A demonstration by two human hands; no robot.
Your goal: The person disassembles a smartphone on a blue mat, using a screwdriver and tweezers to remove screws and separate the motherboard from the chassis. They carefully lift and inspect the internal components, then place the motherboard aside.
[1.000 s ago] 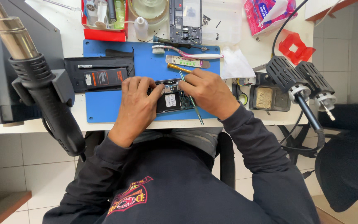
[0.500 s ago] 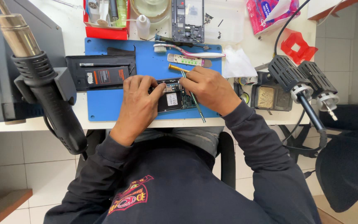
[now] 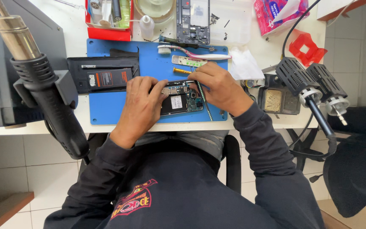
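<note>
**Opened phone held on blue mat, tool at its upper edge**

An opened phone [image 3: 179, 98], back removed and circuit board exposed, lies on the blue mat [image 3: 106, 111] near the front edge of the tabletop [image 3: 272, 123]. The left hand [image 3: 142, 104] lies over the phone's left side, fingers closed onto its edge, pinning it to the mat. The right hand [image 3: 219, 89] sits at the phone's upper right corner, fingers pinched together on a thin tool [image 3: 203, 99] whose shaft runs down across the phone's right side towards the mat's front edge.

Against the frame half a second earlier, both hands and the phone occupy the same positions; no shift is discernible beyond a slight change of camera angle.

Surroundings: a black phone back cover [image 3: 104, 76] lies left of the hands on the mat. A toothbrush [image 3: 195, 53] and a brass-tipped screwdriver [image 3: 183, 71] lie above them. A second stripped phone frame [image 3: 192, 21] rests further back. A hot-air gun [image 3: 43, 89] stands at left.
</note>
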